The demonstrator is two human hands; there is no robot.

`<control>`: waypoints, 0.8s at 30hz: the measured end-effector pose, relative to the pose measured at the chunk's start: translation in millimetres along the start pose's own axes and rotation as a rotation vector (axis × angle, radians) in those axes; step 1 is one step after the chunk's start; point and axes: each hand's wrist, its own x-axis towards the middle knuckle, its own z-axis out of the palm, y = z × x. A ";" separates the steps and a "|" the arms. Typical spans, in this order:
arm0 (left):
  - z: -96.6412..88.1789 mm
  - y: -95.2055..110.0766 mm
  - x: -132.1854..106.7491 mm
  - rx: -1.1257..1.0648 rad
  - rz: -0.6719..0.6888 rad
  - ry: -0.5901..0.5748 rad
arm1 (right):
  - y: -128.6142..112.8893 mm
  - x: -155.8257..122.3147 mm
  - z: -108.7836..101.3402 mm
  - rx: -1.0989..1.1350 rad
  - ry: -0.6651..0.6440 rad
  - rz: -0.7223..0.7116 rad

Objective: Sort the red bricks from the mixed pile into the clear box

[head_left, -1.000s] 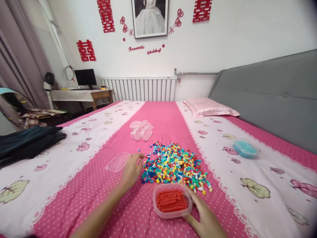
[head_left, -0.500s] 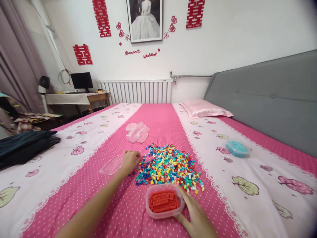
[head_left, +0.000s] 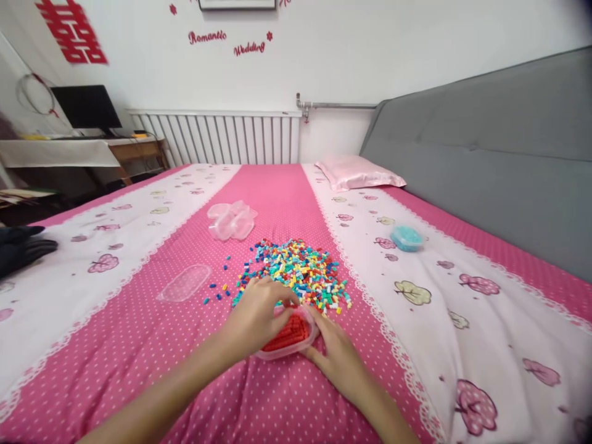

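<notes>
A clear plastic container (head_left: 301,344) filled with red building bricks (head_left: 291,333) rests on the pink bedspread. My right hand (head_left: 335,348) grips its right side, thumb at the near edge and fingers at the far edge. Over the container's far left part is my left hand (head_left: 263,308), its fingers bent toward the thumb in a pinch; whatever is between the fingertips is too small to make out. Just beyond both hands spreads a pile of small multicoloured building bricks (head_left: 300,268), partly covered by my left hand.
A clear lid (head_left: 185,283) lies to the left, near several stray bricks. Farther back are stacked clear containers (head_left: 232,220). On the right sit a container of light-blue pieces (head_left: 407,238) and a pink pillow (head_left: 358,172), beside a grey headboard (head_left: 485,135).
My left hand has moved right, from the pile's left edge to over the red bricks. My right hand still holds the container. The view has tilted down and shifted right.
</notes>
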 end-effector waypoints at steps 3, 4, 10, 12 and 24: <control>12.6 7.9 -5.0 0.087 -0.010 -0.024 | 0.1 -0.2 -0.4 -0.005 0.005 -0.011; 15.7 7.3 -5.1 0.103 -0.028 -0.032 | -0.5 -0.2 -0.8 -0.004 0.008 -0.015; 25.3 1.4 0.2 0.097 -0.065 -0.122 | -5.7 -0.5 -5.0 -0.001 0.008 -0.036; 28.3 1.3 1.5 0.107 -0.069 -0.142 | -5.9 -0.8 -5.7 -0.018 0.008 -0.033; 38.5 -2.0 -0.6 0.128 -0.097 -0.080 | -6.2 -1.0 -6.3 -0.058 0.001 -0.025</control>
